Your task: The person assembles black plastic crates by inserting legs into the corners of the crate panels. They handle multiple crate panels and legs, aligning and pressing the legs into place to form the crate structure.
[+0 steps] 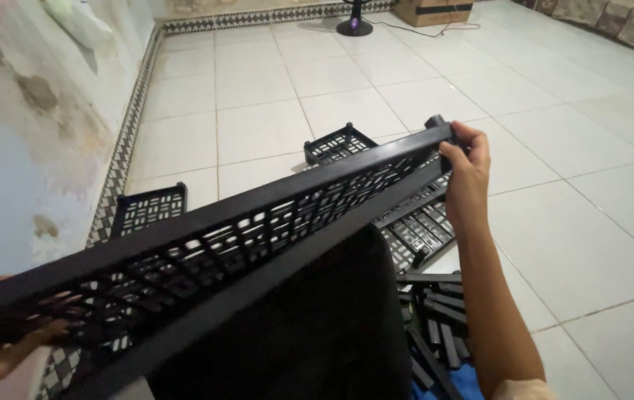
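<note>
A long black perforated plastic shelf panel [257, 230] is held diagonally across the middle of the frame, above the tiled floor [554, 222]. Its far corner at centre right is gripped by the right hand [467, 167], and its near end at lower left is clasped by the left hand [32, 333], seen partly through the lattice. The panel is judged light, stiff and somewhat brittle, best taken by the solid rims. More black panels [150, 207] and short posts [439, 318] lie on the floor.

Looks like home room: white tile floor [554, 244] under right hand [467, 174], stained wall [28, 148], fan base [354, 27], cardboard box [433, 11] far beyond.
</note>
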